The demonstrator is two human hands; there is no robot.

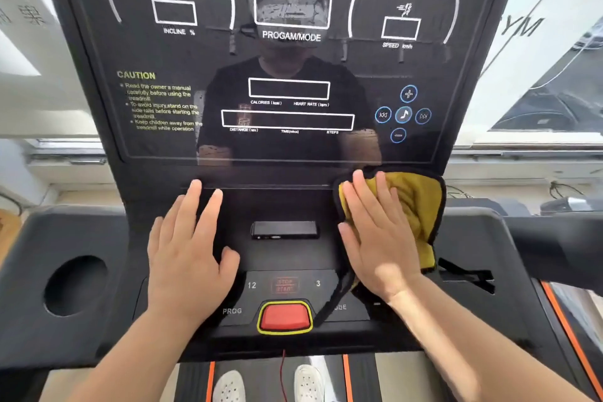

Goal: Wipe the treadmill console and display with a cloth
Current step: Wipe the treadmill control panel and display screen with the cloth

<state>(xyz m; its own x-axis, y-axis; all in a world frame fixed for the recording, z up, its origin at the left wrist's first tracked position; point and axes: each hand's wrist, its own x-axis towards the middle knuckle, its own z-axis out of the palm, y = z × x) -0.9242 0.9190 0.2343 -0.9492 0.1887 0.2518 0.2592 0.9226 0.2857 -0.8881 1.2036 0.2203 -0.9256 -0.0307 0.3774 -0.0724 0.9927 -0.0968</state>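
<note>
On the black console (293, 206), the right hand (375, 238) presses a yellow cloth (414, 206) with flat, spread fingers (386, 196), while the left hand (186, 238) apparently rests bare, fingers open.

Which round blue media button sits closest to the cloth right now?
The minus button, lowest of the five, just above the yellow cloth; the others sit higher.

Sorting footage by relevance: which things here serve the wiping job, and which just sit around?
Job:
yellow cloth under the right hand
console, left hand flat on it
display

Lying about:
small black device
red safety key
cup holder
</note>
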